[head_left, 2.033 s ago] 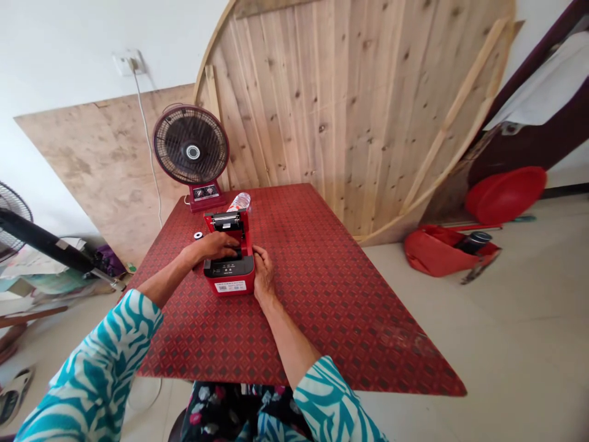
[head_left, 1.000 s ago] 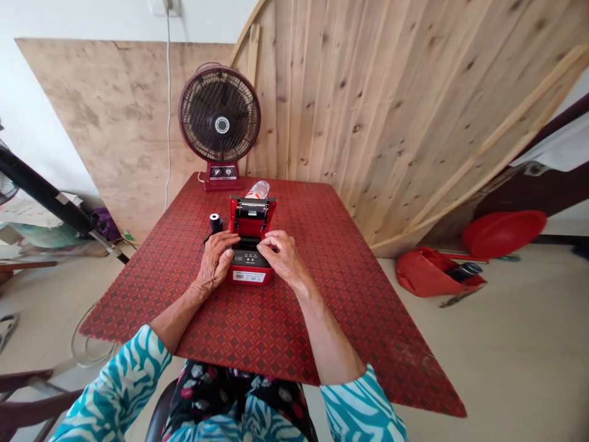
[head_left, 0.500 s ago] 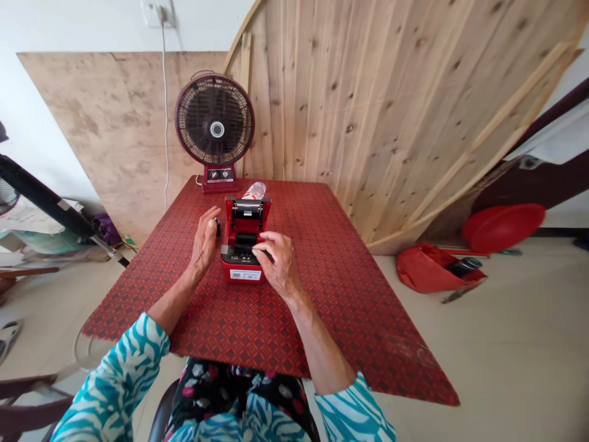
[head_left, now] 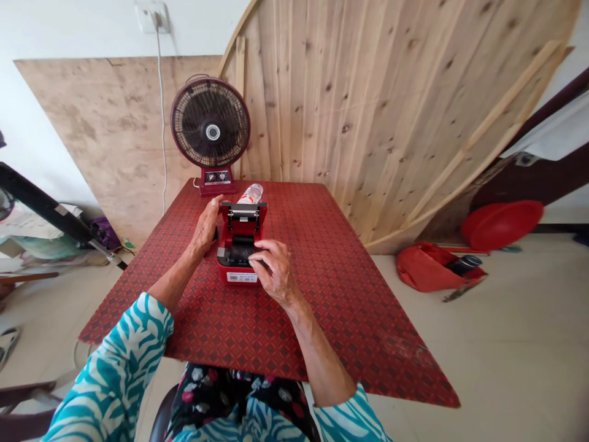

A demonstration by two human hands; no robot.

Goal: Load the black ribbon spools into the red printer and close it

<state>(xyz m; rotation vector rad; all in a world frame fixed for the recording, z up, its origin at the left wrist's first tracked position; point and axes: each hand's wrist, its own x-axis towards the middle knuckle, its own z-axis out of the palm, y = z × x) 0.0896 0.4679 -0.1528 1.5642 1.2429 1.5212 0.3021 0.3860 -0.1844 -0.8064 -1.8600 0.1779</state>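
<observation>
On a red diamond-patterned desk [head_left: 354, 325], a small red thermal label printer [head_left: 221, 275] sits near the near-middle, right in front of the person and within easy reach of both hands. Its red hinged lid [head_left: 242, 228] stands tipped back, leaving the dark paper compartment [head_left: 239, 250] exposed and open to the hands. Right hand [head_left: 276, 273] is over the front of the printer, its fingers [head_left: 260, 255] curled down at the compartment edge; can't tell if they grip anything, the hand hides the contact. Left hand [head_left: 205, 228] is raised just beside the printer's left side, palm turned toward it, fingers open and pointing up, nothing visibly held. A clear plastic bottle [head_left: 251, 194] lies just behind the lid, out of the way of the hands. Farther back, a maroon table fan [head_left: 210, 131] stands at the desk's far edge, its white cable [head_left: 162, 123] running up to a wall socket [head_left: 151, 17]. A large round pine board [head_left: 368, 110] leans behind the desk. On the floor to the right are a red cloth bag [head_left: 421, 268] and a red plastic basin [head_left: 501, 225].
</observation>
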